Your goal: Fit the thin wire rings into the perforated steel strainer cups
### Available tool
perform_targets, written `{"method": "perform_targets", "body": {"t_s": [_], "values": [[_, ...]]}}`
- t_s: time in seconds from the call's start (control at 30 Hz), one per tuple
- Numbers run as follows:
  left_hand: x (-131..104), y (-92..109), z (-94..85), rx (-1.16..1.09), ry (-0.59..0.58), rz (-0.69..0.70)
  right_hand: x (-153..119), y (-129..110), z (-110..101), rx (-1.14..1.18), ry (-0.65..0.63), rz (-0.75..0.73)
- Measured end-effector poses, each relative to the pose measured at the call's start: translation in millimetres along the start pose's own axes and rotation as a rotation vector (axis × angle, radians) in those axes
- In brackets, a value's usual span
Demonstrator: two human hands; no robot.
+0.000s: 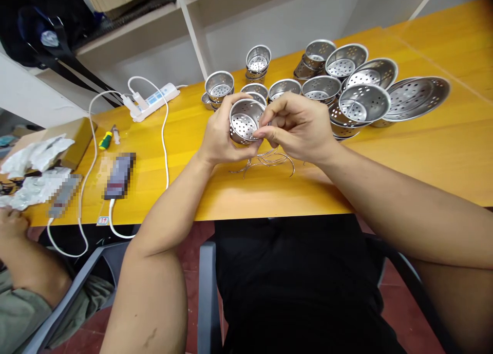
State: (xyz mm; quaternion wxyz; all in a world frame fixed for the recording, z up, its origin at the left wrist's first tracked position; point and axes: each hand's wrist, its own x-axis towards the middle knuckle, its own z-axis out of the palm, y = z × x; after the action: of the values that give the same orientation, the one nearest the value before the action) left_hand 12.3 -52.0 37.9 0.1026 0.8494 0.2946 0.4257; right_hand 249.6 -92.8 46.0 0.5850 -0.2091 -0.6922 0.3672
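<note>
My left hand [219, 138] is wrapped around a small perforated metal cup [243, 122], its mouth tilted toward me. At the cup's right rim, the thumb and forefinger of my right hand [302, 127] are pinched together; whatever sits between them is too small to make out. Several thin bent metal wires [283, 161] lie on the table just below my hands. Behind the held cup stand more perforated cups of like size, among them a stack [219, 84] at the left and a larger bowl-shaped one [364, 103] at the right.
Wide shallow perforated bowls [421, 97] rest at the table's right. A white power strip [156, 102] with cables lies at the back left, near a phone [120, 175] and a green-yellow screwdriver [105, 140]. Another person's hand [11, 223] is at the far left edge.
</note>
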Motion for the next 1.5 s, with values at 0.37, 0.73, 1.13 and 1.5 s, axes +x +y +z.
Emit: {"method": "perform_targets", "body": {"t_s": [0.37,0.73,1.13,1.5], "values": [[2.2,22.5,-9.3,0.049,-0.050,-0.144,-2.8,0.5,-5.2,-0.105,-0.042,-0.001],[-1.9,-10.1,-3.6,0.070,0.047,-0.074,-2.3,5.3,-16.2,-0.405,-0.021,-0.185],[-3.1,-24.8,2.4,0.078,0.034,0.070,-0.6,10.1,-17.3,-0.493,-0.199,-0.316],[3.2,-28.4,-18.4,0.051,0.267,-0.157,2.2,4.1,-23.1,-0.482,0.303,-0.140]]}}
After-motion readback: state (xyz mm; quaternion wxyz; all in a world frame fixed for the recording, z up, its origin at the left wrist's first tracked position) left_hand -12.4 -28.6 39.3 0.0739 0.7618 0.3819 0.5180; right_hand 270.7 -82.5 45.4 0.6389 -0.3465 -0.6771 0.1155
